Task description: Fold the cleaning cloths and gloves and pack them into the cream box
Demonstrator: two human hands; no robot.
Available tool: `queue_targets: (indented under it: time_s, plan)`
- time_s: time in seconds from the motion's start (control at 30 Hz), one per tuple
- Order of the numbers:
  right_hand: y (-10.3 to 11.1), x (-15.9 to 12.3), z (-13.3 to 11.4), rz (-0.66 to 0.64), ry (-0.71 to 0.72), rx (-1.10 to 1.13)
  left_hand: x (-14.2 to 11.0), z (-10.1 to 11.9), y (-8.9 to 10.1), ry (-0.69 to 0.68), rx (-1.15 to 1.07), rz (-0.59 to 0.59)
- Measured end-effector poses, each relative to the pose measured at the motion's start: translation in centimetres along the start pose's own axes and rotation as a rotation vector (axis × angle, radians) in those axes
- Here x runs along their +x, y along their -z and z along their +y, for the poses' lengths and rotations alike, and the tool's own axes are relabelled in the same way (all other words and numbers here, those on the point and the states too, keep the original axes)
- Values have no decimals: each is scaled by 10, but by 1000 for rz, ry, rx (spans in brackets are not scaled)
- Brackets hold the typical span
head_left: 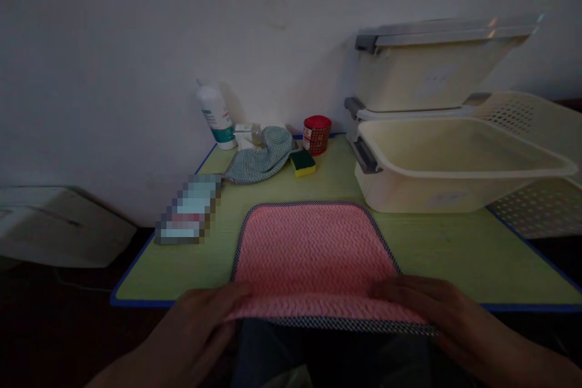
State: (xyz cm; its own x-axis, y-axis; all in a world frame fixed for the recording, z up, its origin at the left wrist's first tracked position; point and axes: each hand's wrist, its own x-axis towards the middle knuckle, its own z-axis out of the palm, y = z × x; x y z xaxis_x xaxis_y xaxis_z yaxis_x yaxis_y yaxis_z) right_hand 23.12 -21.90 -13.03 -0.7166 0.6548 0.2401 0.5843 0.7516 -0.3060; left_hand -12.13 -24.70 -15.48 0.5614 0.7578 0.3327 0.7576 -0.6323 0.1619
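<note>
A pink cloth [313, 254] with a dark checked border lies flat on the green table [454, 248], its near edge hanging over the front edge. My left hand [204, 321] grips the cloth's near left corner, fingers curled over it. My right hand [422, 306] rests on the near right corner, fingers closed on the fabric.
At the right stand stacked cream plastic tubs [450, 163] with a lid and a perforated basket [531, 127]. At the back are a white bottle [216, 115], a grey-green cloth [264, 157], a yellow-green sponge [302, 162] and a red cup [317, 133]. A flat packet [188, 218] lies at the left.
</note>
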Motion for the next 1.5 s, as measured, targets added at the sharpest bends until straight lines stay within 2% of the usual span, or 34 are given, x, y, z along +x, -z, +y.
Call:
queue_targets:
  time_s: [0.1,0.17,0.23,0.37,0.53,0.7,0.83,1.0,1.1,1.23,1.5]
  plan:
    - [2,15,1,15,-66,62,14,-14,4,164,-226,-182]
    - [1,24,4,37,-110,94,27,-22,4,216,-328,-241]
    - [0,31,8,51,-139,137,38,-27,4,246,-345,-266]
    - [-1,46,23,61,-215,188,54,-38,6,212,-262,-286]
    - [-7,67,45,90,-232,21,72,-58,1,225,-199,-298]
    - [-24,81,59,110,-236,-133,91,-68,-10,194,-237,-345]
    - [-35,84,63,189,-167,-260,98,-73,-18,234,-303,-285]
    - [-39,82,69,214,-40,-294,102,-81,-26,436,-351,-154]
    - [-39,81,72,243,-17,-286,104,-81,-29,487,-363,-102]
    - [-40,83,75,269,-14,-307,105,-76,-30,476,-322,-78]
    - [-42,87,75,187,-88,-404,106,-71,-30,388,-170,-74]
